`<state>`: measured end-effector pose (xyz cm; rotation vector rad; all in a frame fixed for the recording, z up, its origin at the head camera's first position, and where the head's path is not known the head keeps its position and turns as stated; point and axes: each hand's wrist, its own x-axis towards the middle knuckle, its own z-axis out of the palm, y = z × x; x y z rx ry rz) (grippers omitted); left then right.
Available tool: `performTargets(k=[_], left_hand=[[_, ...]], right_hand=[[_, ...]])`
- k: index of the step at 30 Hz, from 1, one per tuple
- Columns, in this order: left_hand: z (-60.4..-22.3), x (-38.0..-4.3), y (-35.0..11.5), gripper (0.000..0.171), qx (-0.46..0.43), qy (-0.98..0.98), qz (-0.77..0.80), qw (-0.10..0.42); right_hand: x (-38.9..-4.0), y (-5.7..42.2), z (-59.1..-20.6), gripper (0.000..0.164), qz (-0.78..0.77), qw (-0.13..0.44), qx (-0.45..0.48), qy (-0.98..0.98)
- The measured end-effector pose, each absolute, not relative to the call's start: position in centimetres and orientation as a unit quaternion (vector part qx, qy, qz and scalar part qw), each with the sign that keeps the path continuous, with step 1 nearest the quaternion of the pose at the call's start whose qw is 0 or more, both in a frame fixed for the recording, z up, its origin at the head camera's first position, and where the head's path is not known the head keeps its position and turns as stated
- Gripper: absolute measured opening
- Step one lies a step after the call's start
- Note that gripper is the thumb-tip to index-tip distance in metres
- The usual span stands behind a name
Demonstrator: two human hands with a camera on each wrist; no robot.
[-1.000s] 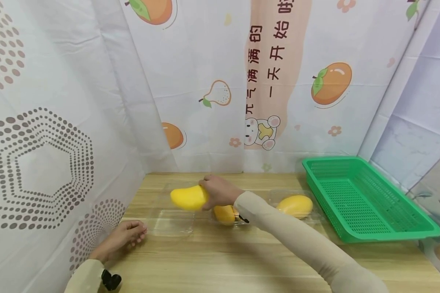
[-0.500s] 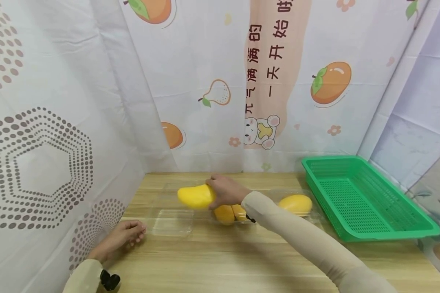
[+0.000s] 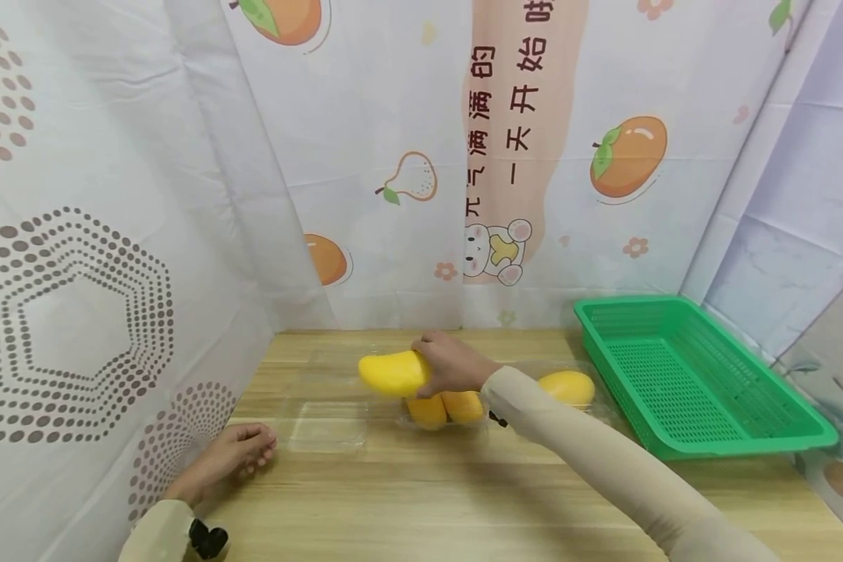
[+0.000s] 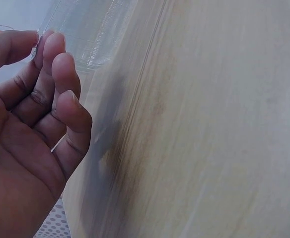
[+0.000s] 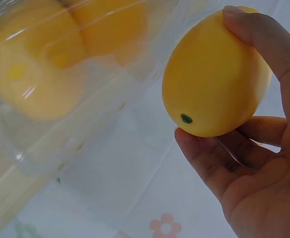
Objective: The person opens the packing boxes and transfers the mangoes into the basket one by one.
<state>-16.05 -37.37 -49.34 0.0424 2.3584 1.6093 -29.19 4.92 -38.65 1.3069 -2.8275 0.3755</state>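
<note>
- Yellow mango (image 3: 393,373) is hanging above the table (image 3: 421,499), the right hand (image 3: 457,363) grasping it with thumb and fingers.
- Two orange-yellow fruits (image 3: 462,406) are lying near it, in a clear box (image 5: 20,157).
- Left hand (image 3: 235,453) is loosely bending its fingers near another box (image 3: 329,425).
- Green basket (image 3: 674,390) is standing rightward.

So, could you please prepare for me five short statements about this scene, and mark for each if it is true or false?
1. The right hand holds a smooth, yellow, mango-shaped fruit. True.
2. The small end mark on this fruit is red. False: it is dark green.
3. In the head view, the rectangular green plastic basket stands near the right end of the pale wooden table. True.
4. The clear plastic box showing two yellow-orange fruits is right of the basket. False: it is left of it.
5. The left hand holds another fruit. False: no fruit shows in it.
</note>
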Motion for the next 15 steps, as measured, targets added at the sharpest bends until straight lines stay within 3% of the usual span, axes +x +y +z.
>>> performTargets(k=[15], left_hand=[[-49.6,-16.1,-37.1,0.040,0.018,0.813,0.564,0.143]], right_hand=[[-29.6,8.2,-38.6,0.073,0.138,0.004,0.395,-0.908]])
